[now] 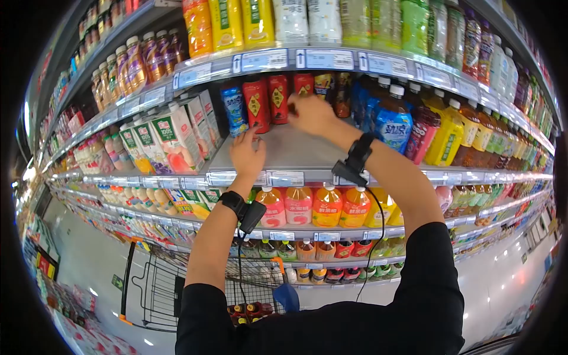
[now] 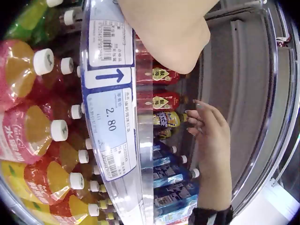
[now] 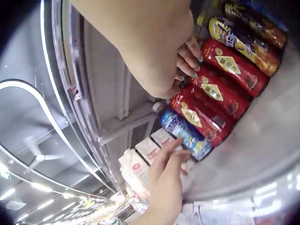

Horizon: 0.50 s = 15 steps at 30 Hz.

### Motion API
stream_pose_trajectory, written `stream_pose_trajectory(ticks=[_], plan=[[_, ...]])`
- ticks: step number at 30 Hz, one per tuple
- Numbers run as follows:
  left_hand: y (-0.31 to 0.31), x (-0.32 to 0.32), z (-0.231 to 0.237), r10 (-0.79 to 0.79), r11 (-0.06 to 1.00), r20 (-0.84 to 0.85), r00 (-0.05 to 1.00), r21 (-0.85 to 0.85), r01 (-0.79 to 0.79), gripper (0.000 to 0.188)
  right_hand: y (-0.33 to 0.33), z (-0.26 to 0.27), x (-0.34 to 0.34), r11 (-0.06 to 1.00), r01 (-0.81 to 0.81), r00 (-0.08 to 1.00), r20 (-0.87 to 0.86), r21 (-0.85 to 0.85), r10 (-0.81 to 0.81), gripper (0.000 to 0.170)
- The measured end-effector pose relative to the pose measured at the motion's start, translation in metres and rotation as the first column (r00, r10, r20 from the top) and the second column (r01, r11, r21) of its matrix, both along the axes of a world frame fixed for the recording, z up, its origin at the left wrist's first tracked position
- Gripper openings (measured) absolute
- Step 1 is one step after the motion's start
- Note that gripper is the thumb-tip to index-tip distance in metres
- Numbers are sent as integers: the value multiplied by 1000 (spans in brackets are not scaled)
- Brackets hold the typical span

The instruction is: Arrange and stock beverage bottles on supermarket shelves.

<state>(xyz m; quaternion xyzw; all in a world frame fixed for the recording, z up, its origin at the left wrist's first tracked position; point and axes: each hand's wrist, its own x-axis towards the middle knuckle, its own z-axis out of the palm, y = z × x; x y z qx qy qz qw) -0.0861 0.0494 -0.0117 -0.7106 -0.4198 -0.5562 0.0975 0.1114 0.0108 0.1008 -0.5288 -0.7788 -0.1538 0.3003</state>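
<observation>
On a grey shelf (image 1: pixel 284 148), red bottles (image 1: pixel 256 106) with diamond-shaped yellow labels stand in a row. A slim blue bottle (image 1: pixel 233 112) stands left of them, and a yellow-labelled bottle (image 1: pixel 323 84) to their right. My left hand (image 1: pixel 247 156) is low in front of the leftmost bottles, fingers loosely bent; in the right wrist view its fingertips overlap the blue bottle's lower part. My right hand (image 1: pixel 315 114) reaches in farther right, slightly blurred. The left wrist view shows its fingers (image 2: pixel 206 112) loosely bent near the bottle caps, with nothing held.
Juice cartons (image 1: pixel 174 136) flank the space at left, and large blue bottles (image 1: pixel 394 121) at right. A price-tag rail (image 1: pixel 284 178) runs along the shelf's front edge. Orange and pink drinks (image 1: pixel 299 207) fill the shelf below. A shopping cart (image 1: pixel 157 290) stands at lower left.
</observation>
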Motion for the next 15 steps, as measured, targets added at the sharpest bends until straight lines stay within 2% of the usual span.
stream_pose_trajectory(ticks=[2,3,5,8,11,12,15], plan=[[6,-4,-3,-82,990,80,993,-107,90,36,33,15,6,995,73,996,51,72,-76,44],[7,-6,-4,-74,985,115,991,-148,90,37,41,24,8,988,148,989,0,-34,-148,48],[3,-2,1,-68,967,189,980,-228,111,40,78,32,17,983,176,984,6,61,-177,51],[-2,-2,7,-33,939,219,975,-329,106,41,101,48,24,959,283,959,-7,27,-283,55],[-2,-2,7,-2,925,230,973,-368,89,43,161,37,37,902,307,952,-100,304,-290,53],[-1,-1,5,11,940,210,978,-337,62,41,184,36,44,889,292,956,-70,353,-286,50],[1,2,3,49,964,160,986,-266,-5,38,182,42,41,894,208,978,-68,396,-197,49]])
